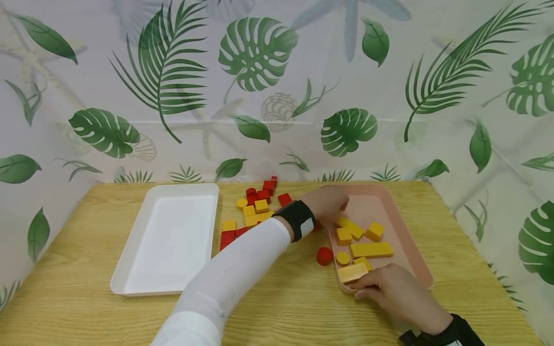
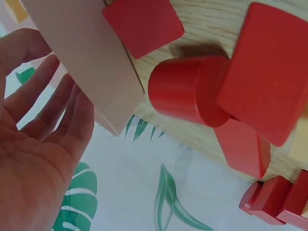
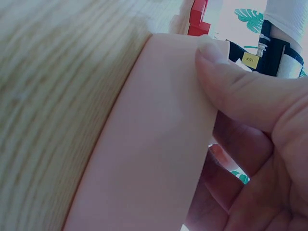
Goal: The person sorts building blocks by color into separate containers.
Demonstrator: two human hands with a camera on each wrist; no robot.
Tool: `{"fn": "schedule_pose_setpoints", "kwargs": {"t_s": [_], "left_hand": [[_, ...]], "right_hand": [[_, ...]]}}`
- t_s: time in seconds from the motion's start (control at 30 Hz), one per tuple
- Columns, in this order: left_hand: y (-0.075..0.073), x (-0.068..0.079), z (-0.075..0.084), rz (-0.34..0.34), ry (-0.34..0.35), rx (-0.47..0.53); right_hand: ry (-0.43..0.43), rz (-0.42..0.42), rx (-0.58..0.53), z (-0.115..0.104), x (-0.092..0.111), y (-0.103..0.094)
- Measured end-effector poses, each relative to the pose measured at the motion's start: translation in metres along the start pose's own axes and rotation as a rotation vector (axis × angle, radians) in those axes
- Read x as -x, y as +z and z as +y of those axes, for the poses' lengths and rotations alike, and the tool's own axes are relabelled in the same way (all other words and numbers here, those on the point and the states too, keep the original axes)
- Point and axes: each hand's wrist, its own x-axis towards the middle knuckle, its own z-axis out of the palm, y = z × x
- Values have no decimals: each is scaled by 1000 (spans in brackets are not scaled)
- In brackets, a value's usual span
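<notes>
My right hand (image 1: 396,290) grips the near rim of the pink tray (image 1: 411,250). In the right wrist view its thumb (image 3: 216,62) lies against the tray wall, with the other fingers on the far side. Beside those fingers lies a yellow block (image 1: 352,273) in the tray. My left hand (image 1: 326,202) is at the tray's far left rim, its fingers loosely bent. In the left wrist view the fingers (image 2: 67,115) reach over the rim, tips hidden behind the wall. More yellow blocks, including a long bar (image 1: 371,250), sit in the tray.
A white tray (image 1: 173,235) stands on the left of the wooden table. Red and yellow blocks (image 1: 255,209) are scattered between the trays, partly hidden by the left arm. A red cylinder (image 1: 324,256) stands beside the pink tray. A leaf-print cloth (image 1: 277,96) hangs behind.
</notes>
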Motion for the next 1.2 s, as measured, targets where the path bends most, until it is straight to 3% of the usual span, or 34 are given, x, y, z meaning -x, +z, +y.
{"fn": "schedule_pose_setpoints", "kwargs": {"t_s": [0.23,0.47,0.77,1.03,1.2], "left_hand": [[-13,17,-18,-3,-60,120],[-24,54,-56,-75,-193,46],[-18,95,-102,-131,-263,10],[-11,108,-110,-174,-302,81],[-9,110,-108,-152,-301,112]], "right_hand": [[33,-15,-20,1,2,-2],[28,2,-48,1,4,2],[28,-2,-52,2,3,3],[22,5,-61,1,3,2],[19,4,-62,0,1,0]]}}
